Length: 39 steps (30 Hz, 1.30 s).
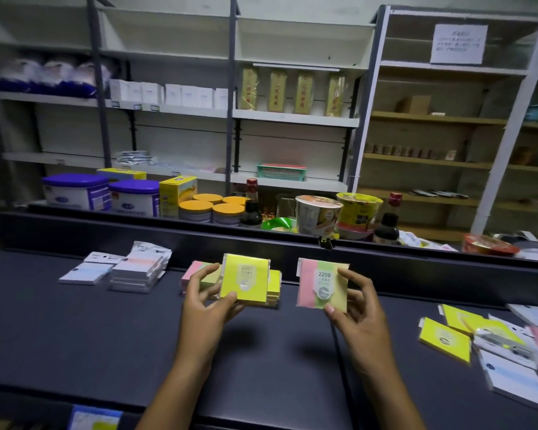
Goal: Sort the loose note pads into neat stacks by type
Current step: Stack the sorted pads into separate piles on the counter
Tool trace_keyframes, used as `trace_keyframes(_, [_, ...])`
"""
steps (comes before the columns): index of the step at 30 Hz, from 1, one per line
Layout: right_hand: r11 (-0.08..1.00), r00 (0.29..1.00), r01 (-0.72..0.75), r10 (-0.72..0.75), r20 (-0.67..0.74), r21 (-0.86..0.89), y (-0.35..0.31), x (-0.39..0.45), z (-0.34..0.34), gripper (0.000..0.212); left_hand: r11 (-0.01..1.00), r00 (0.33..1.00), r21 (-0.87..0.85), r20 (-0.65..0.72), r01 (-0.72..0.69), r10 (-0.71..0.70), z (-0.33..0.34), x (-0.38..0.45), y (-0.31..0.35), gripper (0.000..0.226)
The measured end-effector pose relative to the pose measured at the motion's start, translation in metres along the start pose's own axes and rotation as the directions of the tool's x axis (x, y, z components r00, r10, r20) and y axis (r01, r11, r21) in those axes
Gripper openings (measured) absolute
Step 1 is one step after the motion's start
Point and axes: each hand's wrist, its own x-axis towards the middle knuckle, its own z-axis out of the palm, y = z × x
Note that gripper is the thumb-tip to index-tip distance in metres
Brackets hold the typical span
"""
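So both hands are busy here. The left hand (210, 294) is pinching a yellow pad (244, 280) labelled "2207", fingers (204, 273) curled round its left edge with the thumb under the bottom corner. It's hovering right over the yellow stack (274, 290) already sitting on the dark tabletop (75, 330), with a pink-and-green stack (190, 274) just beside that on the left. The right hand (356, 301) is clamping a striped pink, green and yellow pad (322, 286) marked "2209", held up off the tabletop.

What I'd worry about: the two pads are looking pretty similar in this dim light, and only the numbers are really telling them apart. If the person is going by colour alone, the 2209 could land on the wrong stack, probably the yellow one since it has a yellow stripe. Both grips are also just fingertip pinches on slippery wrappers, so a pad could slide out and knock the stack crooked.

Other readable stuff: not much. Smaller print under the numbers is too blurry, and so is the paper notice (458, 43) on the far shelf.

The loose pile (479, 339) on the right is waiting to be sorted, and white pads (137, 273) are sitting stacked on the left.
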Motion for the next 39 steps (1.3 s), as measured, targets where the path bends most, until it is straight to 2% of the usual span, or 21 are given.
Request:
trace_keyframes(2, [1.0,1.0,0.001,-0.001,0.018,0.002,0.004,0.01,0.003,0.061,0.998,0.999,0.049,0.025,-0.03,0.028,0.004,0.009,-0.003,0.042])
trace_keyframes(7, [0.999,0.999,0.005,-0.006,0.031,0.035,0.013,0.034,0.005,0.061,0.976,0.997,0.22,0.079,0.002,-0.02,0.026,0.041,-0.014,0.036])
trace_keyframes(12, [0.999,0.998,0.001,-0.004,0.055,0.05,0.021,0.05,0.002,0.059,0.864,0.996,0.502,0.084,-0.026,-0.019,0.039,0.073,-0.032,0.035])
trace_keyframes(15, [0.999,0.999,0.007,-0.009,0.045,0.05,0.022,0.053,0.0,0.056,0.774,0.998,0.633,0.059,-0.014,-0.03,0.039,0.085,-0.042,0.035])
trace_keyframes(18, [0.998,0.999,0.005,-0.009,0.053,0.065,0.022,0.054,0.0,0.055,0.637,0.996,0.769,0.084,-0.051,-0.022,0.035,0.091,-0.049,0.037])
trace_keyframes(22, [0.996,0.998,-0.012,0.006,0.065,0.089,0.023,0.053,0.003,0.053,0.518,0.994,0.853,0.102,-0.068,-0.036,0.037,0.092,-0.051,0.038])
trace_keyframes(25, [0.996,0.998,-0.015,0.008,0.069,0.09,0.023,0.052,0.005,0.052,0.365,0.99,0.922,0.143,-0.127,-0.017,0.038,0.091,-0.054,0.038])
trace_keyframes(27, [0.996,0.998,-0.01,0.004,0.06,0.088,0.022,0.052,0.005,0.052,0.302,0.987,0.942,0.159,-0.148,-0.014,0.036,0.089,-0.056,0.038])
trace_keyframes(32, [0.997,0.999,-0.024,0.021,0.045,0.074,0.021,0.047,0.008,0.052,0.277,0.978,0.942,0.208,-0.191,-0.033,0.033,0.084,-0.055,0.039])
trace_keyframes(34, [0.997,0.999,-0.017,0.014,0.04,0.073,0.018,0.046,0.012,0.052,0.303,0.969,0.927,0.243,-0.221,-0.038,0.03,0.082,-0.048,0.038])
trace_keyframes(37, [0.998,0.999,-0.004,0.001,0.041,0.062,0.01,0.049,0.022,0.052,0.386,0.944,0.868,0.329,-0.313,0.027,0.02,0.081,-0.026,0.032])
trace_keyframes(39, [0.999,0.999,0.009,-0.011,0.05,0.032,0.004,0.052,0.032,0.052,0.379,0.924,0.845,0.371,-0.376,0.091,0.009,0.083,-0.008,0.028])
